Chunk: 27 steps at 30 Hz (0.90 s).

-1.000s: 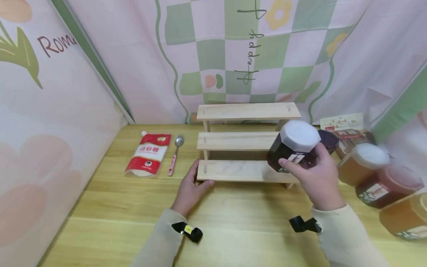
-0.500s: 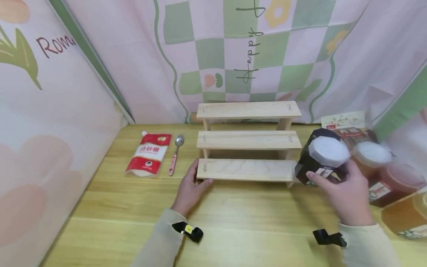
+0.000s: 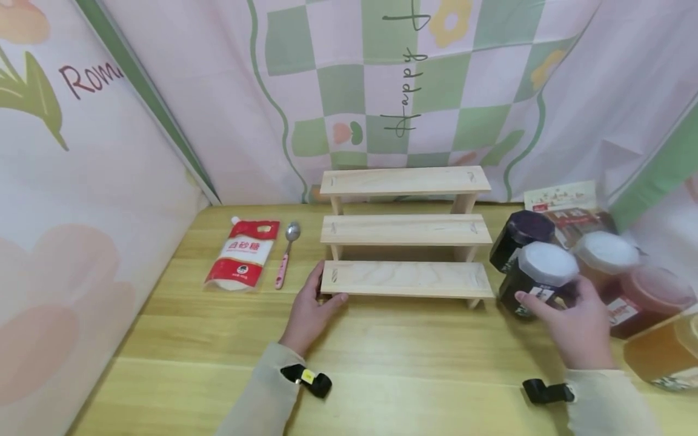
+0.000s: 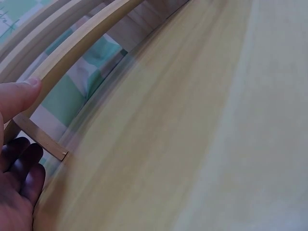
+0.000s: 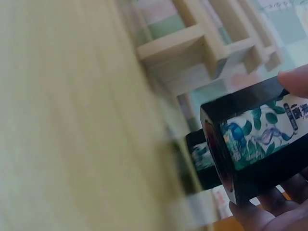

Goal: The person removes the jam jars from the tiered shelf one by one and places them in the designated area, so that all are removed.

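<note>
My left hand (image 3: pixel 311 312) grips the left end of a three-step wooden shelf (image 3: pixel 403 278). In the left wrist view its thumb (image 4: pixel 21 96) lies on the front board, with the fingers curled below. Off the shelf's right end, my right hand (image 3: pixel 580 327) holds a dark octagonal jar (image 3: pixel 537 284) with a whitish lid between thumb and fingers. The right wrist view shows that jar's leafy label (image 5: pixel 260 130) and its base, which looks raised off the table. A second dark jar (image 3: pixel 515 239) with a dark lid stands just behind it.
To the right are an amber jar with a white lid (image 3: pixel 605 257), a red jar (image 3: pixel 649 300) and another amber jar (image 3: pixel 662 357). A flat food packet (image 3: pixel 578 212) lies behind them. At left lie a red-and-white sugar pouch (image 3: pixel 242 254) and a pink-handled spoon (image 3: pixel 285 254).
My right hand has carried the white-lidded dark jar from in front of the shelf's right end, rightward and down, closer to me. The left hand has stayed on the shelf.
</note>
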Each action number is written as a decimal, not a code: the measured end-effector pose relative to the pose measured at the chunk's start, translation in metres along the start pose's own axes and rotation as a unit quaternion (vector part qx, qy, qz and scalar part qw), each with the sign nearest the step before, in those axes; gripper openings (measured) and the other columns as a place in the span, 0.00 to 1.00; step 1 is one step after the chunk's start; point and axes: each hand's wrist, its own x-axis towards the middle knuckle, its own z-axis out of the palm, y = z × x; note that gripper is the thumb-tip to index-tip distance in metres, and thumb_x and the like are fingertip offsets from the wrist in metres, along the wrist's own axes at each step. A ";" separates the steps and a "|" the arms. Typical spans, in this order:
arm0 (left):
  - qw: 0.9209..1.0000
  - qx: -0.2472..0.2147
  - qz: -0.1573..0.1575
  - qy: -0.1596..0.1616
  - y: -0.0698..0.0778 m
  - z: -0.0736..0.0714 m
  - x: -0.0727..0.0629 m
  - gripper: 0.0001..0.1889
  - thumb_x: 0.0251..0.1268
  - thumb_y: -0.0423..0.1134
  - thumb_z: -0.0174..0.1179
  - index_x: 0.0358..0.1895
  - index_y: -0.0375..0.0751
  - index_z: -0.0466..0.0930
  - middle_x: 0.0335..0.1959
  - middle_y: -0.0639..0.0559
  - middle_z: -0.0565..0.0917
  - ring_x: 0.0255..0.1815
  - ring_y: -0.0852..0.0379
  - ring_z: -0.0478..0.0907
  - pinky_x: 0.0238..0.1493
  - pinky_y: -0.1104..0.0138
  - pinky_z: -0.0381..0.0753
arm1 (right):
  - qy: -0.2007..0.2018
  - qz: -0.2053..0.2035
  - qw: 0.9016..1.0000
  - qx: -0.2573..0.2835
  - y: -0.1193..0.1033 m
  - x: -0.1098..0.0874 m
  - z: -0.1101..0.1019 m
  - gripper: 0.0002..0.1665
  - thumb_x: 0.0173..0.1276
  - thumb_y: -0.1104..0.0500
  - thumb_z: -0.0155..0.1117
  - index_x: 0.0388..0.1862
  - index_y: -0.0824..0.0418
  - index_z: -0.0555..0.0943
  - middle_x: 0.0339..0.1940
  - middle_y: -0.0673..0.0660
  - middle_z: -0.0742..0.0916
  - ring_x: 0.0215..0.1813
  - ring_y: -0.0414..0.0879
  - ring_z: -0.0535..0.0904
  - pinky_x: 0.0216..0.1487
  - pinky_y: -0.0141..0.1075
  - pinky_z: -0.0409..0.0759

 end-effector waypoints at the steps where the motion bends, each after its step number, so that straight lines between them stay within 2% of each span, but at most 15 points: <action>1: 1.000 -0.001 -0.001 0.001 0.000 0.000 0.000 0.47 0.63 0.40 0.70 0.81 0.41 0.51 0.77 0.43 0.64 0.75 0.45 0.63 0.74 0.52 0.65 | 0.000 0.003 1.000 0.001 0.002 0.001 0.001 0.61 0.62 0.48 0.76 0.81 0.66 0.50 0.77 0.73 0.62 0.74 0.72 0.59 0.73 0.65 0.56; 6: 1.000 -0.002 -0.005 0.003 0.000 -0.001 -0.001 0.47 0.63 0.41 0.70 0.81 0.43 0.51 0.77 0.44 0.63 0.75 0.45 0.62 0.74 0.52 0.64 | 0.007 0.018 1.000 0.009 0.013 0.005 0.004 0.61 0.62 0.50 0.77 0.81 0.66 0.49 0.77 0.73 0.62 0.75 0.69 0.60 0.76 0.59 0.58; 11: 1.000 0.000 -0.002 0.001 -0.001 0.001 -0.003 0.47 0.63 0.40 0.70 0.81 0.42 0.50 0.77 0.44 0.63 0.76 0.45 0.62 0.74 0.52 0.64 | 0.016 0.047 0.998 0.031 0.021 0.009 0.005 0.60 0.62 0.52 0.76 0.81 0.61 0.47 0.79 0.70 0.60 0.79 0.59 0.57 0.79 0.42 0.57; 15: 1.000 0.005 -0.007 0.001 -0.002 0.003 -0.003 0.47 0.63 0.40 0.70 0.81 0.44 0.51 0.77 0.45 0.63 0.76 0.46 0.62 0.74 0.53 0.64 | 0.020 0.048 0.998 0.036 0.026 0.014 0.003 0.60 0.63 0.52 0.76 0.82 0.58 0.47 0.80 0.68 0.59 0.79 0.52 0.58 0.74 0.26 0.58; 18: 1.000 0.004 -0.009 0.003 -0.001 0.003 -0.002 0.47 0.63 0.40 0.71 0.81 0.44 0.51 0.77 0.46 0.63 0.76 0.46 0.62 0.74 0.53 0.63 | 0.014 0.043 0.998 0.033 0.028 0.016 0.003 0.59 0.63 0.52 0.75 0.82 0.58 0.47 0.80 0.68 0.60 0.79 0.51 0.58 0.68 0.17 0.60; 20: 1.000 0.001 -0.008 0.003 0.000 0.002 -0.002 0.47 0.63 0.40 0.71 0.81 0.43 0.51 0.77 0.46 0.63 0.76 0.46 0.62 0.74 0.53 0.63 | 0.007 0.036 0.999 0.032 0.029 0.016 0.002 0.59 0.64 0.52 0.75 0.82 0.59 0.46 0.80 0.69 0.59 0.79 0.53 0.57 0.67 0.16 0.60; 23: 1.000 -0.001 -0.007 0.001 0.002 0.002 -0.001 0.47 0.63 0.40 0.70 0.81 0.43 0.51 0.77 0.45 0.64 0.75 0.46 0.63 0.74 0.53 0.64 | -0.002 0.032 0.999 0.028 0.031 0.015 0.001 0.59 0.65 0.51 0.74 0.82 0.59 0.45 0.80 0.70 0.58 0.79 0.56 0.57 0.70 0.20 0.59; 27: 1.000 0.002 -0.006 0.000 0.002 0.003 -0.001 0.46 0.64 0.40 0.70 0.80 0.43 0.52 0.76 0.44 0.65 0.74 0.45 0.65 0.73 0.52 0.66 | -0.007 0.030 0.999 0.022 0.031 0.013 0.002 0.59 0.66 0.49 0.73 0.82 0.61 0.45 0.79 0.72 0.58 0.79 0.61 0.56 0.79 0.39 0.56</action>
